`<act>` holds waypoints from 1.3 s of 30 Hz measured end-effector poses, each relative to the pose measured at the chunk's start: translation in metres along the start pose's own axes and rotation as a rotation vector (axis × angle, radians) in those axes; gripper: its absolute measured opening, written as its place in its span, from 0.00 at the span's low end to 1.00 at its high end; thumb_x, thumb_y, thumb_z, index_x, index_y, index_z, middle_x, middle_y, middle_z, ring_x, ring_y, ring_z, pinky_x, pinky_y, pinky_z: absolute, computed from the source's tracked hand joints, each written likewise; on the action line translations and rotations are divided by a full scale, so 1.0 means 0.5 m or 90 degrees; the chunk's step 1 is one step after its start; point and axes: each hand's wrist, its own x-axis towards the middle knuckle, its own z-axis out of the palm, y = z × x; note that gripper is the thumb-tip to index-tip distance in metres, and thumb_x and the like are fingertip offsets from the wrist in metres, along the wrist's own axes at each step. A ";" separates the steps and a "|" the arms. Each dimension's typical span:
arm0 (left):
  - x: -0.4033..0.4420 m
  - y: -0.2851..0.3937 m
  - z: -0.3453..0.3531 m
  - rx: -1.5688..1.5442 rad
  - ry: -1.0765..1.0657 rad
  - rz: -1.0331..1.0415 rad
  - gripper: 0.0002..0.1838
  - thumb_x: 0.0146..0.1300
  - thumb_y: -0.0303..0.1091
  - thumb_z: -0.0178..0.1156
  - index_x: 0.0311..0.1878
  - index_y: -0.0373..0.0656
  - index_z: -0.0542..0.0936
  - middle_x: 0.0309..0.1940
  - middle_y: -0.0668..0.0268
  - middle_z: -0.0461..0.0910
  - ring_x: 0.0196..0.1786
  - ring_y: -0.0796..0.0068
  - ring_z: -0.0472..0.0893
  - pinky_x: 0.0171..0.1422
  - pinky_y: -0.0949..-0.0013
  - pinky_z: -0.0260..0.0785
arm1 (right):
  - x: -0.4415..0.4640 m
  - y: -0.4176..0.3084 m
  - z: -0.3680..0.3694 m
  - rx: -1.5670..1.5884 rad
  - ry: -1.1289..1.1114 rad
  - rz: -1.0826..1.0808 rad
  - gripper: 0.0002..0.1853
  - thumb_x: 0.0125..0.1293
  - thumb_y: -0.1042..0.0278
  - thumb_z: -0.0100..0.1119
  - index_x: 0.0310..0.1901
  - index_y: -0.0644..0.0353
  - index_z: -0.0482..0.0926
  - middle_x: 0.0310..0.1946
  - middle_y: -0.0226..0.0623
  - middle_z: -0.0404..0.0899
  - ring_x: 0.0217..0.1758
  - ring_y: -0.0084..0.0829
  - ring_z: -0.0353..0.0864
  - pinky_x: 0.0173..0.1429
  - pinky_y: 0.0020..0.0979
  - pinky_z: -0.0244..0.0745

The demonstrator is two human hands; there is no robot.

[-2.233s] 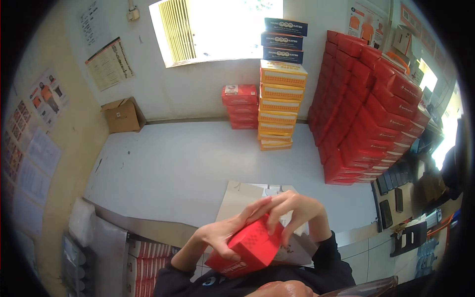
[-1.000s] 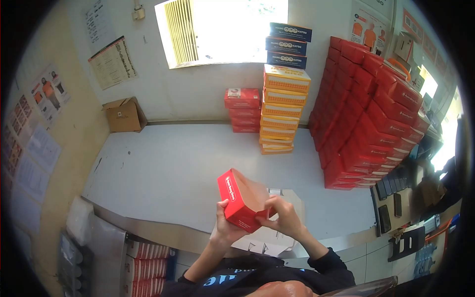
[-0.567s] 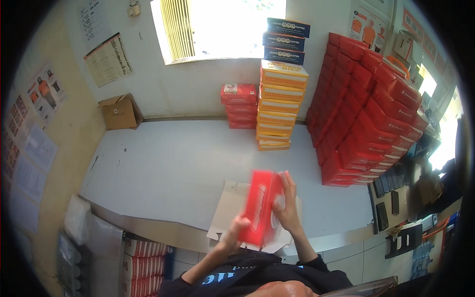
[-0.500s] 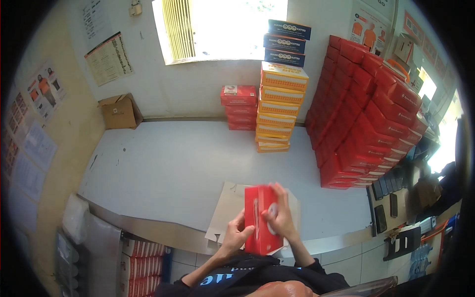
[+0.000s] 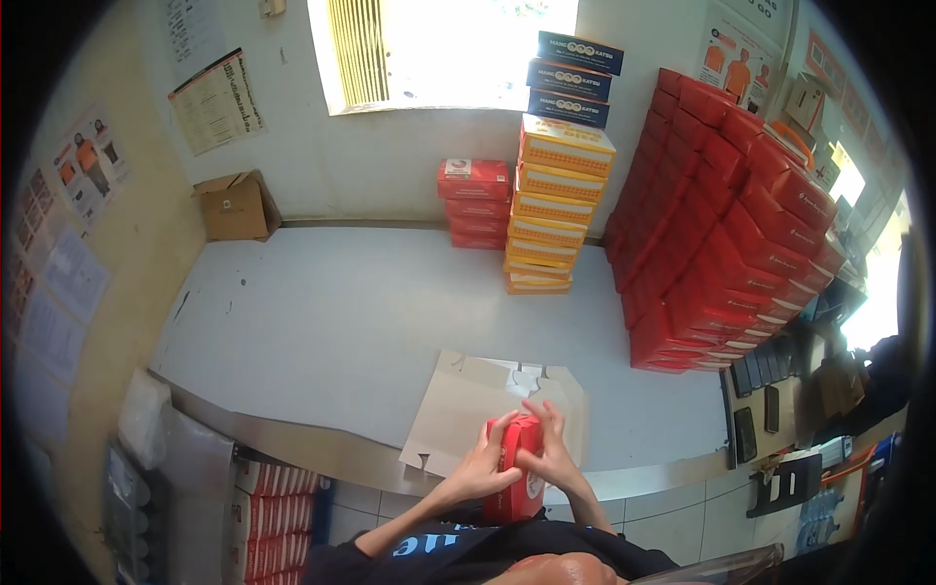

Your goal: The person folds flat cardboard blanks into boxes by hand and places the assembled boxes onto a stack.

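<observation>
Holding a red paperboard box (image 5: 514, 501) in front of the torso, by the near edge of the tabletop (image 5: 331, 322), with left hand (image 5: 485, 470) and right hand (image 5: 556, 462) curving around opposite sides. Touching its far end with fingertips, near a flat cardboard blank (image 5: 463, 395).

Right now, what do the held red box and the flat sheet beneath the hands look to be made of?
Red box: probably thin printed card, slightly glossy, given its crisp folded edges.
Flat sheet: seemingly matt, uncoated tan cardboard, judging by its cut slots and angled corner.
</observation>
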 end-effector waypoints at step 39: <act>0.121 -0.002 0.021 -0.497 0.333 0.028 0.30 0.66 0.35 0.52 0.65 0.52 0.47 0.55 0.59 0.58 0.59 0.60 0.71 0.62 0.58 0.65 | -0.042 0.492 -0.432 -0.699 0.366 0.079 0.27 0.46 0.81 0.56 0.53 0.59 0.71 0.55 0.52 0.69 0.64 0.53 0.63 0.71 0.56 0.48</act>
